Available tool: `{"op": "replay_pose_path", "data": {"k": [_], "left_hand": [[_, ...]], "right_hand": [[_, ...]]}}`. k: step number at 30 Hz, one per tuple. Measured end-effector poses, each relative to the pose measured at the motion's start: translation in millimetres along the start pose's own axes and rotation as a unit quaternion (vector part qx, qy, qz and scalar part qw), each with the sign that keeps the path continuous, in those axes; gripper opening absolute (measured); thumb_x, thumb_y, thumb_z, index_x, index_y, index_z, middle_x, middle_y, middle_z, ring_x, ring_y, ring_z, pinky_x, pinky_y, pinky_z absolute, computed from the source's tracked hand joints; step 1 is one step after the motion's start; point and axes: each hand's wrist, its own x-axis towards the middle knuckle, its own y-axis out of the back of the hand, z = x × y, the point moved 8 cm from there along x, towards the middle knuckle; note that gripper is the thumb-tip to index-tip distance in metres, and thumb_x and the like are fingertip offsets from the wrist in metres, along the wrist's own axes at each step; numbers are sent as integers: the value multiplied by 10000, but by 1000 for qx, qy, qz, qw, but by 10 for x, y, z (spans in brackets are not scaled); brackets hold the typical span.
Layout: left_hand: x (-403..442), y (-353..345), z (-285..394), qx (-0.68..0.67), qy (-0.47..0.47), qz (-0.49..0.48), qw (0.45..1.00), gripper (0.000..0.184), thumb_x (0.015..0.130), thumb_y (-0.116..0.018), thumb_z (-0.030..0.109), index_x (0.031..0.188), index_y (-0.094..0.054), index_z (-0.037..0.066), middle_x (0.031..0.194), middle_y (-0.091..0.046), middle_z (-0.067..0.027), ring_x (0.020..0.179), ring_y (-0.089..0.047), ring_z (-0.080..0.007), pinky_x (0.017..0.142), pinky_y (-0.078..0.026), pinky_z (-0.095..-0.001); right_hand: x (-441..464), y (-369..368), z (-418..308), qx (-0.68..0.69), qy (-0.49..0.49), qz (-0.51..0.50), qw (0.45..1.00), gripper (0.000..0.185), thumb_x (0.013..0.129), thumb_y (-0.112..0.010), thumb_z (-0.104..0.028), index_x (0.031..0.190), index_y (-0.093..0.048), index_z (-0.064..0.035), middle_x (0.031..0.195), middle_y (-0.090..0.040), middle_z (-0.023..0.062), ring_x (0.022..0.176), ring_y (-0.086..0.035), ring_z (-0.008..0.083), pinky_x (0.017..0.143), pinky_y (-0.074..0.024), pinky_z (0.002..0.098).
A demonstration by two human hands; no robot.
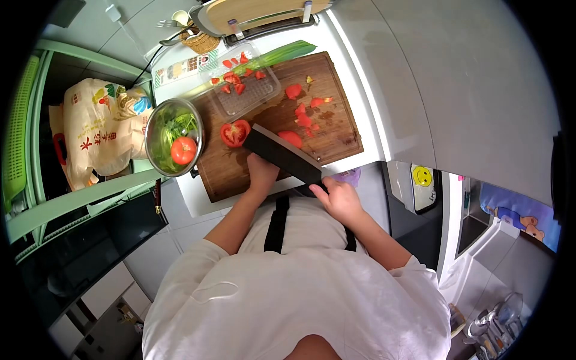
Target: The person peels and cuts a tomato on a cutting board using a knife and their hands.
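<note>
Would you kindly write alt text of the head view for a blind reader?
A person's right hand holds a cleaver, which partly hides the left hand, over a board with cut tomato. A clear tray holds tomato pieces, and a metal bowl holds greens and a whole tomato.

Dark cleaver (283,156) slanting; halved tomato (234,133) on board (339,129), cut face showing.

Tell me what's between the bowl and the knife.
In the head view, a cut tomato lies on the board between the bowl and the knife.
</note>
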Motion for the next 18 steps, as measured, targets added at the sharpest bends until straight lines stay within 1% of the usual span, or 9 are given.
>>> {"op": "replay_pose_path", "data": {"k": [3,6,9,11,12,14,15,17,18], "left_hand": [[-59,5,-39,16,3,16,1000,164,834,-667,26,992,-673,-20,913,-722,-111,885,-694,-215,781,-520,-330],[-52,-14,-40,-14,24,16,999,143,838,-666,30,970,-675,-25,908,-721,-107,873,-693,-211,774,-521,-333],[-13,-32,-25,-17,21,20,999,121,859,-657,34,971,-658,-11,913,-700,-77,871,-674,-196,776,-517,-330],[19,-51,-134,-61,25,37,997,127,849,-664,44,962,-654,-14,897,-701,-93,837,-676,-211,742,-513,-334],[28,-54,-154,-83,28,46,995,131,845,-667,49,957,-652,-16,889,-702,-101,820,-677,-218,725,-511,-336],[20,-86,-183,-128,30,54,990,125,862,-658,58,969,-636,-2,902,-681,-69,788,-658,-216,710,-509,-336],[16,-95,-186,-150,31,58,986,122,871,-653,62,975,-628,4,909,-670,-53,773,-648,-215,703,-508,-335],[2,-137,-281,-177,88,47,979,125,887,-642,67,1000,-613,24,917,-648,-31,783,-632,-199,715,-506,-328],[1,-150,-279,-191,116,40,974,127,895,-637,70,1012,-605,34,921,-637,-20,789,-624,-191,722,-505,-324]], "right_hand": [[-20,8,19,-6,6,0,1000,523,942,-557,-505,804,-597,-2,696,-645,239,666,-634,435,592,-505,505],[33,22,-20,-16,-6,-15,1000,524,942,-559,-504,804,-598,0,695,-644,242,666,-634,435,594,-506,505],[64,33,-35,-19,4,-12,1000,530,941,-558,-507,802,-599,3,692,-644,242,661,-634,435,590,-507,503],[40,55,-26,-17,25,9,1000,535,941,-556,-510,801,-600,5,687,-644,239,652,-633,433,585,-506,502],[35,65,-24,-18,24,6,1000,512,941,-569,-486,799,-591,6,677,-634,240,653,-624,442,583,-496,506],[33,89,-28,-20,22,2,1000,470,942,-593,-438,793,-573,7,657,-614,243,656,-604,458,580,-474,515],[39,88,-30,-29,20,-5,999,494,942,-579,-464,787,-579,6,658,-621,242,649,-614,447,578,-485,508],[57,80,-32,-47,17,-18,999,546,942,-552,-515,775,-592,4,660,-635,239,634,-634,425,574,-508,496],[60,82,-34,-49,19,-16,999,546,942,-552,-515,772,-590,3,655,-633,239,631,-634,425,570,-507,496]]}}
